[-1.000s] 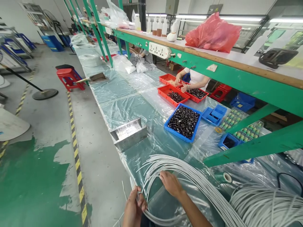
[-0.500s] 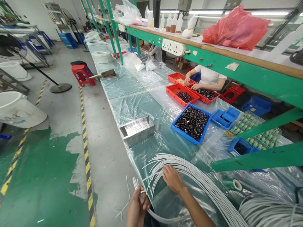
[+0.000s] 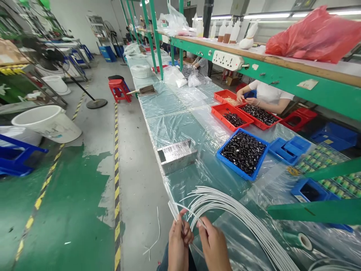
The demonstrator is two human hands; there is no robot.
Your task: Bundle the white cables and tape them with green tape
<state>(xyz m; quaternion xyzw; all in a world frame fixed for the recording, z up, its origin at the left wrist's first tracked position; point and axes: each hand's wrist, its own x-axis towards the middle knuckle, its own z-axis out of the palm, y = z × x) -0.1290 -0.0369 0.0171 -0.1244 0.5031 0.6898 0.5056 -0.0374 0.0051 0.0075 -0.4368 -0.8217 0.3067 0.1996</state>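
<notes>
On the left, a few loose white pieces (image 3: 158,222) show against the grey floor, just beside the table's edge. Next comes the left hand (image 3: 179,237), its fingers curled round a small bunch of white strands (image 3: 173,210), the ends poking out past the thumb. A single strand (image 3: 187,209) slants from near those ends to the right hand (image 3: 214,242), whose thumb and fingers seem pinched on it, though the exact contact is partly hidden.

To the right, the main bundle (image 3: 248,216) arcs over the plastic-covered table (image 3: 207,173), its tips fanned out just beyond the hands and its length running down towards the near right.

Each strand should be light and springy: stiff enough to keep a broad curve, soft enough to bend between fingers, and hardly fragile. The smooth surface may let neighbours slide over one another. A pinch just behind the tip would suit one strand; curled fingers slightly farther back would hold several together.

The strands look thin, round and whitish-grey, nearly parallel along the bend, their ends uneven. Beyond them, a blue tray (image 3: 234,170) holds black parts; at the near right lies a green roll (image 3: 291,239).
</notes>
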